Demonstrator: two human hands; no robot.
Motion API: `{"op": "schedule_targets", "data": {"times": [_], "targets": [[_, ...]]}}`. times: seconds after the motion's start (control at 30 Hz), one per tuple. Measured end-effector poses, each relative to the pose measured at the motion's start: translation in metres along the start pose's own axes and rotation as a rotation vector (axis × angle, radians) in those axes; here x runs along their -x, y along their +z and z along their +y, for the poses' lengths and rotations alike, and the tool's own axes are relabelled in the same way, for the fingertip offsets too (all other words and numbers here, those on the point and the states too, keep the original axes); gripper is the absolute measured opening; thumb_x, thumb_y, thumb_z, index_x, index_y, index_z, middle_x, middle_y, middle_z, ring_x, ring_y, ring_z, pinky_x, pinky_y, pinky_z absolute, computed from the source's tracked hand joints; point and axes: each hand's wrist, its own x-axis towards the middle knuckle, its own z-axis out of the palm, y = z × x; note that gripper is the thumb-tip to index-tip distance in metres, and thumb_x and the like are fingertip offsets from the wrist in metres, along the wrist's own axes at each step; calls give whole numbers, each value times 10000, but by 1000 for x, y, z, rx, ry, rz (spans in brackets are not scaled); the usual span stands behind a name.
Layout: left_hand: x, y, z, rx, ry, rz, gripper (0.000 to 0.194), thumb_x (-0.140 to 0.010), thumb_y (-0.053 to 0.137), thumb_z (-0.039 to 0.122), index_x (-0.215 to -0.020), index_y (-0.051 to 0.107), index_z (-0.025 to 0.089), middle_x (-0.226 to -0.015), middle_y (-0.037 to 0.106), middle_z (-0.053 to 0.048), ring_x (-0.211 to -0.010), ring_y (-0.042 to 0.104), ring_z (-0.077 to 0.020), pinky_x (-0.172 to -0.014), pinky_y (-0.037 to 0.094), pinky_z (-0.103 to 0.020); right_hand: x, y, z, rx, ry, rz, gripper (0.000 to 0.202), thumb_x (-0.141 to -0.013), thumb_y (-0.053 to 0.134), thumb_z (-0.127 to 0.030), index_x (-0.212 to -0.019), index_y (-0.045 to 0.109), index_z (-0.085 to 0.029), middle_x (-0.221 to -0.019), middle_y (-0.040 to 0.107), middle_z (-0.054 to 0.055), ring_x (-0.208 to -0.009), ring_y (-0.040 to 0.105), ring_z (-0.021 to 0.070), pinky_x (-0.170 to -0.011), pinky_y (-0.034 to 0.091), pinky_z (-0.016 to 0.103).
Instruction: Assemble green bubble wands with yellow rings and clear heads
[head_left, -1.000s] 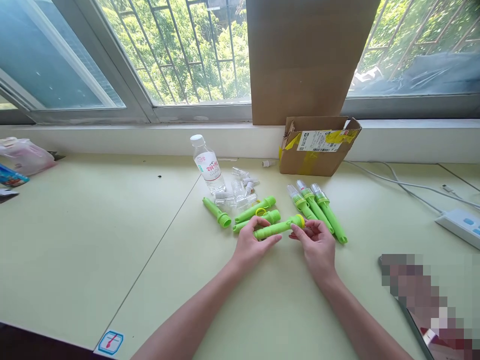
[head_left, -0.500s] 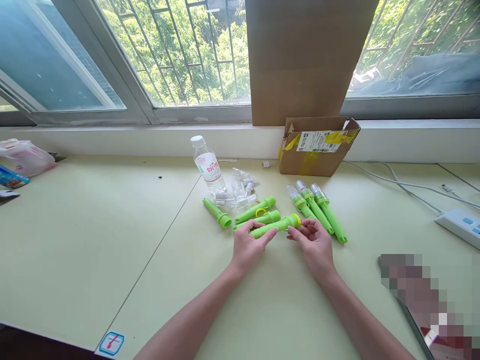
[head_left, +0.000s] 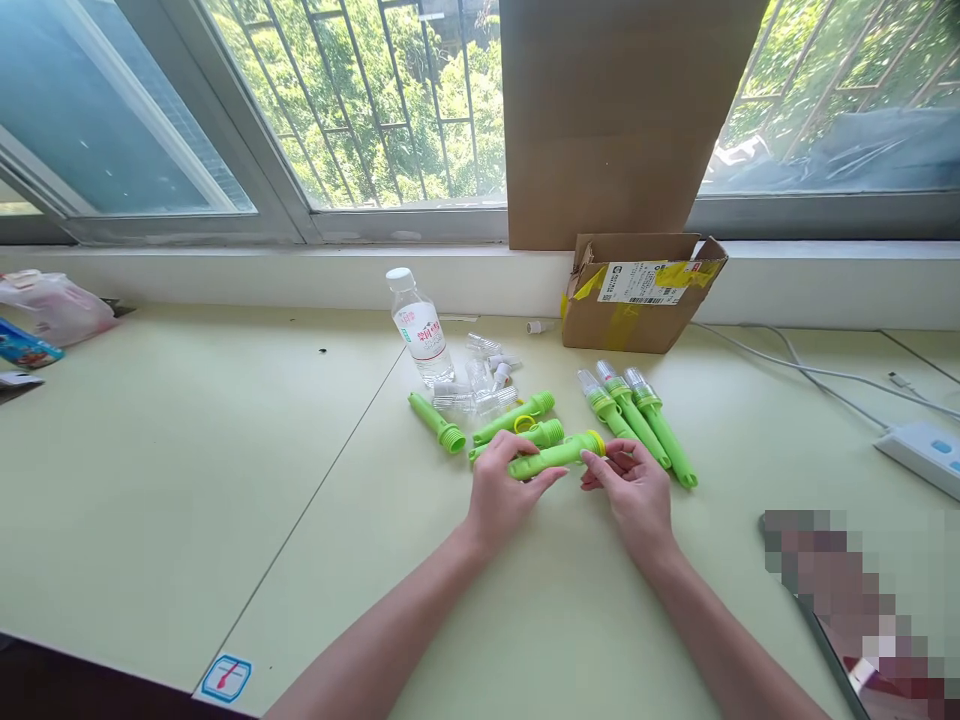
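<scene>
My left hand (head_left: 504, 487) is closed around the plain end of a light green plastic tube (head_left: 551, 457), its thumb stretched along the lower side. At the tube's other end sits a yellow ring (head_left: 598, 442). My right hand (head_left: 634, 490) pinches that end with thumb and fingers; part of the grip is hidden. Just behind my left hand lie two more green tubes with threaded ends, a loose yellow ring (head_left: 524, 425) among them. Another threaded green tube (head_left: 437, 423) rests farther left. Right of the hands are three green tubes with clear caps (head_left: 646, 400).
Clear plastic caps (head_left: 480, 385) lie heaped beside an upright water bottle (head_left: 420, 330). An open cardboard box (head_left: 637, 320) stands by the window sill. White cables and a power strip (head_left: 922, 455) are at the right, a phone-like slab (head_left: 817, 630) at the near right.
My left thumb has slid lower along the tube's near side. Both hands stay on the tube, and the view has shifted slightly.
</scene>
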Motion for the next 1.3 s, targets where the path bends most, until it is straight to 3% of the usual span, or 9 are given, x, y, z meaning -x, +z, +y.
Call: {"op": "schedule_targets", "data": {"times": [0.07, 0.17, 0.4, 0.6, 0.7, 0.87, 1.07, 1.23, 1.3], "targets": [[3, 1, -2, -73, 94, 30, 281, -641, 799, 408, -704, 615, 206, -695, 609, -15, -670, 594, -172, -627, 478, -288, 0, 0, 0, 2, 5, -11, 370, -670, 805, -374, -853, 542, -191, -667, 658, -14, -557, 642, 163, -553, 587, 334], [5, 3, -3, -110, 81, 49, 255, -666, 786, 394, -685, 619, 202, -664, 627, -13, -635, 595, -167, -606, 470, -285, -1, 0, 0, -6, 23, -37, 372, -669, 808, -362, -855, 534, -194, -748, 672, -2, -642, 663, 171, -615, 593, 339], [2, 3, 0, 26, -216, -23, 350, -635, 781, 458, -602, 558, 191, -587, 585, 11, -540, 556, -151, -499, 451, -276, -4, -3, 1, 13, 42, -107, 388, -668, 812, -347, -888, 525, -206, -851, 674, 13, -737, 660, 170, -698, 571, 335], [-1, 1, 4, 245, -542, -145, 415, -619, 785, 475, -602, 486, 189, -473, 468, 68, -317, 398, -64, -297, 300, -209, -4, -4, 4, 61, 48, -96, 358, -695, 787, -384, -868, 527, -206, -778, 670, 7, -643, 651, 165, -680, 556, 345], [-5, -1, 3, 297, -607, -159, 423, -603, 799, 459, -605, 477, 185, -455, 425, 84, -310, 381, -53, -283, 303, -193, -4, -4, 5, 67, 55, -100, 354, -692, 785, -389, -854, 527, -208, -810, 675, 18, -649, 657, 170, -674, 557, 345], [-9, -4, 1, 361, -647, -171, 425, -601, 802, 458, -619, 480, 182, -490, 437, 79, -329, 383, -51, -273, 315, -190, -4, -2, 5, 81, -2, -154, 393, -657, 808, -354, -880, 514, -221, -1039, 662, 63, -796, 676, 201, -698, 563, 343], [-5, -1, 1, 257, -525, -202, 397, -673, 739, 500, -685, 504, 180, -649, 533, 50, -359, 414, -50, -323, 368, -218, -2, -3, 9, 91, -22, -90, 373, -678, 788, -379, -877, 518, -216, -947, 687, 63, -825, 683, 224, -760, 555, 389], [-2, 0, -4, 8, -41, -161, 324, -662, 783, 392, -797, 573, 185, -776, 609, 3, -722, 600, -151, -664, 496, -269, -2, -4, 5, 80, -37, -69, 351, -683, 788, -361, -857, 518, -219, -756, 697, 21, -684, 671, 200, -700, 547, 368], [-1, 1, -7, -81, 106, -115, 295, -667, 788, 351, -790, 577, 185, -778, 610, -7, -738, 593, -155, -672, 483, -266, -3, -5, 4, 65, -32, -76, 343, -679, 791, -355, -846, 523, -220, -746, 697, 18, -679, 667, 198, -689, 547, 360]]}}
